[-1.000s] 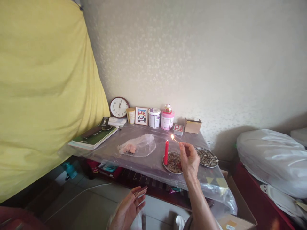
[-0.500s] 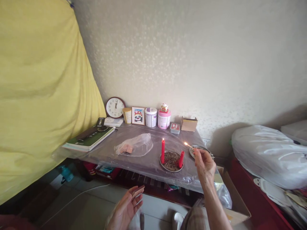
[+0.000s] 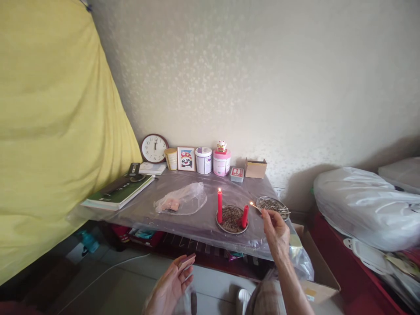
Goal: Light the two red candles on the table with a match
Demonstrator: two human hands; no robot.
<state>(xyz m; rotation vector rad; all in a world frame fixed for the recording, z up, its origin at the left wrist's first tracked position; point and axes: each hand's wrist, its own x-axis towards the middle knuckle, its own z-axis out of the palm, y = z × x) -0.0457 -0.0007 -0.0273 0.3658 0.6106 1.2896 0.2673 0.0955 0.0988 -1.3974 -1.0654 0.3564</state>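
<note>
A burning match is pinched between the fingertips of my right hand, its flame close to the short red candle. That candle leans slightly and shows no clear flame. Beside it the tall red candle stands upright with a lit wick. Both are set in a round dish of dark grains. Low in front of the table, my left hand holds a small matchbox between thumb and fingers. Behind my right hand, a second dish holds grains and several thin sticks.
The plastic-covered table carries a plastic bag, a green book, a clock, a panda picture, tins and a small carton. A yellow cloth hangs left; a large white bag sits right.
My right hand and the burning match have come slightly down toward the short candle. My left hand keeps its hold on the matchbox. The view has shifted a little.
</note>
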